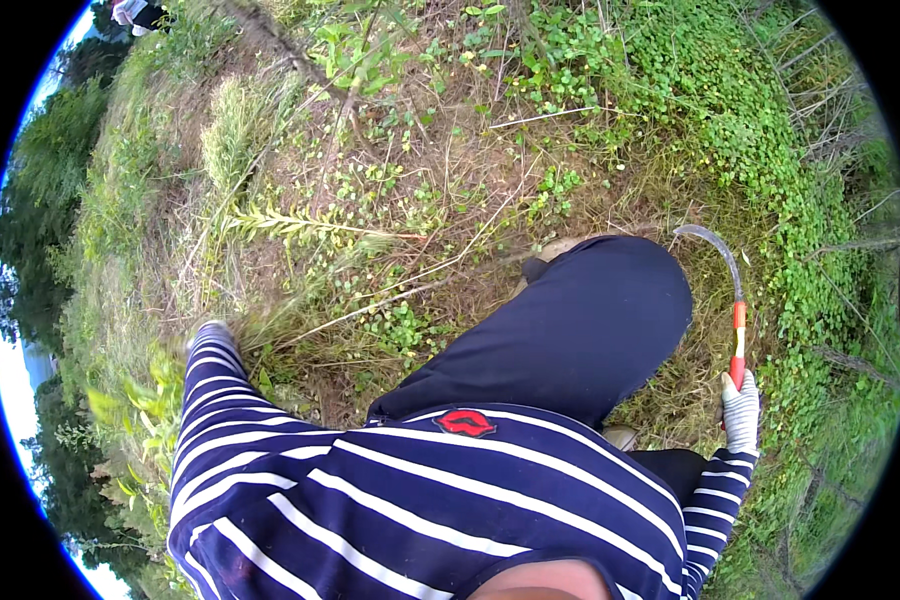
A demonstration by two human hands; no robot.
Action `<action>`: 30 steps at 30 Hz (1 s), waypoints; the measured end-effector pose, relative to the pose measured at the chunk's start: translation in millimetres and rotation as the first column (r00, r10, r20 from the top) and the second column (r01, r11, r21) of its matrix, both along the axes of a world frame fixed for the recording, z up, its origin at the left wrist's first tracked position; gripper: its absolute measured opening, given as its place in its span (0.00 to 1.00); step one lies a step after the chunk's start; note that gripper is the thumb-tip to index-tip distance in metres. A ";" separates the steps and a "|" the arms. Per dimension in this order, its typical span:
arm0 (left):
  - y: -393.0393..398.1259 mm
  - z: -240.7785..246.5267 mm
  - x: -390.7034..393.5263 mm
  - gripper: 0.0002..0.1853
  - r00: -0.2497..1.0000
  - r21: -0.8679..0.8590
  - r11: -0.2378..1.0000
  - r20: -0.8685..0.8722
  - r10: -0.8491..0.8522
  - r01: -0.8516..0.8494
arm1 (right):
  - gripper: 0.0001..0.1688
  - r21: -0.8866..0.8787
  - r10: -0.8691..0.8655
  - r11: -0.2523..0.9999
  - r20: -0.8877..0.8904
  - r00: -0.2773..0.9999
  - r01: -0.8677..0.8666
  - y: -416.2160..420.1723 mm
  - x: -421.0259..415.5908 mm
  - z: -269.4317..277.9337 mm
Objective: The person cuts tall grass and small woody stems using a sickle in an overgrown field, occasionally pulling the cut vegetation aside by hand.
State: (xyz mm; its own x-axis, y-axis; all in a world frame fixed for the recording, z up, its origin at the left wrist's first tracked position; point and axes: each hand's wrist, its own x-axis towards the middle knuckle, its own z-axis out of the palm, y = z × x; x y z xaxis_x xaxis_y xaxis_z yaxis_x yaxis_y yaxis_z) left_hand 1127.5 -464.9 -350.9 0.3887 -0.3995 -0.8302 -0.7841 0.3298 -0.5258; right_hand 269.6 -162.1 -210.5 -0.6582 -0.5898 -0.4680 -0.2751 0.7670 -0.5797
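Note:
My right hand [740, 411], in a pale striped work glove, grips the handle of a sickle [738, 337]. The handle is red with a pale band, and the curved metal blade [720, 244] points up and to the left, beside my bent knee. Out to the left is my left hand [211, 330], gloved and mostly hidden behind the end of its striped sleeve. Blurred dry grass [266, 326] lies just right of that hand; whether the fingers hold any cannot be made out.
My dark-trousered leg [555, 322] is bent over the ground. A leafy cut stem [292, 223] and long dry stalks [390, 300] lie ahead. Low green ground cover [720, 112] spreads at right, a thin branch [292, 52] slants at the top, and another person [139, 13] shows far off.

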 end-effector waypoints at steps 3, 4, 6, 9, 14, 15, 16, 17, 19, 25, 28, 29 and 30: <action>1.0 4.5 15.6 0.32 0.996 0.015 0.998 -0.055 0.063 -0.062 | 0.15 0.011 0.004 1.000 -0.046 0.999 -0.003 0.8 1.1 4.3; -9.5 4.4 10.9 0.32 0.993 0.008 0.997 -0.097 0.073 -0.073 | 0.15 0.010 0.006 1.000 -0.062 0.998 -0.006 0.3 2.4 8.0; -32.3 7.4 1.1 0.32 0.967 -0.054 0.991 -0.230 0.110 -0.125 | 0.13 -0.038 0.038 0.998 -0.056 0.998 -0.040 -7.9 6.9 6.9; -95.6 22.0 -61.7 0.32 0.694 -0.328 0.879 -0.720 0.005 -0.346 | 0.11 -0.101 0.086 0.991 -0.049 0.995 -0.090 -21.8 9.9 0.5; -206.5 142.6 -242.0 0.42 0.437 -0.562 0.098 -0.731 -0.525 -0.822 | 0.11 -0.176 0.034 0.983 -0.080 0.996 -0.047 -14.1 2.9 13.8; -220.4 153.2 -252.6 0.37 0.462 -0.546 -0.082 -0.609 -0.645 -0.834 | 0.11 -0.170 0.044 0.984 -0.103 0.994 -0.062 -17.9 3.4 17.3; -252.0 155.0 -235.6 0.40 0.177 -0.310 0.102 -0.749 -0.639 -0.945 | 0.11 -0.197 0.062 0.977 -0.105 0.993 -0.081 -21.1 8.4 15.4; -262.8 156.7 -250.7 0.38 0.060 -0.182 0.147 -0.802 -0.594 -0.972 | 0.11 -0.217 0.059 0.972 -0.126 0.990 -0.085 -18.4 10.8 18.6; -267.9 153.2 -290.1 0.32 -0.045 -0.078 0.231 -0.873 -0.485 -0.970 | 0.11 -0.257 0.017 0.966 -0.041 0.999 -0.027 -11.8 14.3 24.8; -231.3 110.0 -426.3 0.21 0.019 -0.469 0.647 -0.818 -0.575 -0.602 | 0.11 -0.321 -0.010 0.947 -0.038 0.999 -0.003 -1.6 15.9 34.8; -178.5 59.3 -510.7 0.19 0.297 -0.557 0.786 -0.824 -0.483 -0.268 | 0.11 -0.359 -0.098 0.929 -0.005 0.995 0.090 4.9 20.8 49.8; -153.4 24.9 -515.0 0.18 0.358 -0.639 0.755 -0.746 -0.562 -0.146 | 0.12 -0.381 -0.126 0.917 0.005 0.992 0.118 0.4 19.5 44.7; -120.5 5.6 -526.2 0.19 0.346 -0.635 0.769 -0.739 -0.578 -0.072 | 0.12 -0.396 -0.201 0.896 0.046 0.979 0.202 3.0 19.1 45.7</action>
